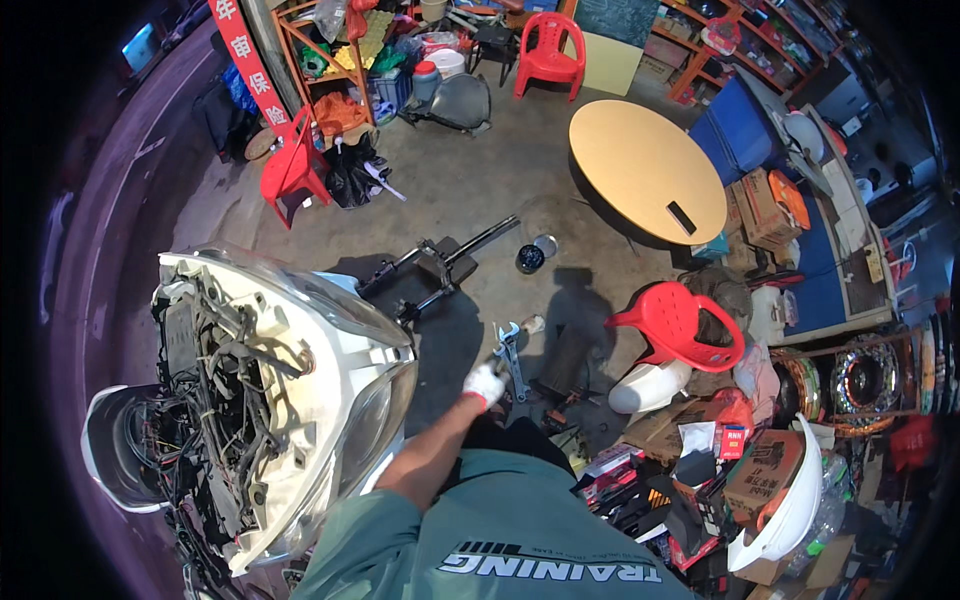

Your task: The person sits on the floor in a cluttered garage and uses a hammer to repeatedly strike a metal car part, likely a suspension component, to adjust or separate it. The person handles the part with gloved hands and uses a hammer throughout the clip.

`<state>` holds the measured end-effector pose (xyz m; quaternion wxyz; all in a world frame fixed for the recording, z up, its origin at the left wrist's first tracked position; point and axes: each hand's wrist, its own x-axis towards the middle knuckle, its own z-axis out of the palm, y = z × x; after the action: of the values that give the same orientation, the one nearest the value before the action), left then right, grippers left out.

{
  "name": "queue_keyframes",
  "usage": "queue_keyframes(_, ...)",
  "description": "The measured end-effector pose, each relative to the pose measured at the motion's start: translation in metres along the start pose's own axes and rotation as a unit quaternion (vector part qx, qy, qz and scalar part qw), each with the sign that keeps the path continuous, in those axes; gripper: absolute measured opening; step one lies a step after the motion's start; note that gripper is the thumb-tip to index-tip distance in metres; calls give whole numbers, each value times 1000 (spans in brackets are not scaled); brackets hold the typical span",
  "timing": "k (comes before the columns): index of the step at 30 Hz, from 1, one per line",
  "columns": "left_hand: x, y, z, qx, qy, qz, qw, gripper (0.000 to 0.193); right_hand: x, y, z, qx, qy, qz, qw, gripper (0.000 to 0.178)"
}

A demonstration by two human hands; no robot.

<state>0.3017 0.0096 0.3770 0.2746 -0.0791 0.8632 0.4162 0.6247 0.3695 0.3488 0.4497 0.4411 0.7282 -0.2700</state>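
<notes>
My left hand, in a white glove with dark fingertips, reaches forward from the left side of my body. Its fingers are closed at the side of a silver spanner with a jaw at its far end and a ring at its near end. A second spanner jaw seems to overlap it at the top. Just beyond lies a small pale object on the concrete. My right hand is not in view. To the left stands a white vehicle front panel with exposed wiring and clear lamp covers.
A metal stand and a dark open can stand ahead. Right of them are a round wooden table and a red plastic chair. Boxes and parts crowd the near right. Another red chair stands far left.
</notes>
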Motion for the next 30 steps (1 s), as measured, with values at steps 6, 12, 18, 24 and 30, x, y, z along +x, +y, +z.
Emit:
queue_keyframes(6,73,-18,-56,-100,148,-34,983,38,57,-101,-90,-38,-37,-16,998,22)
queue_keyframes(12,132,-14,-77,-164,243,-97,951,38,40,-272,-175,-11,-54,-19,998,21)
queue_keyframes(18,194,30,-101,-228,176,-172,942,55,33,-417,-228,-125,-19,-73,989,21)
queue_keyframes(24,252,20,-115,-261,235,-234,907,38,-16,-607,-264,-195,-26,-177,964,16)
queue_keyframes(30,310,-25,-95,-211,302,-268,890,42,-23,-746,-278,-195,-76,-294,933,20)
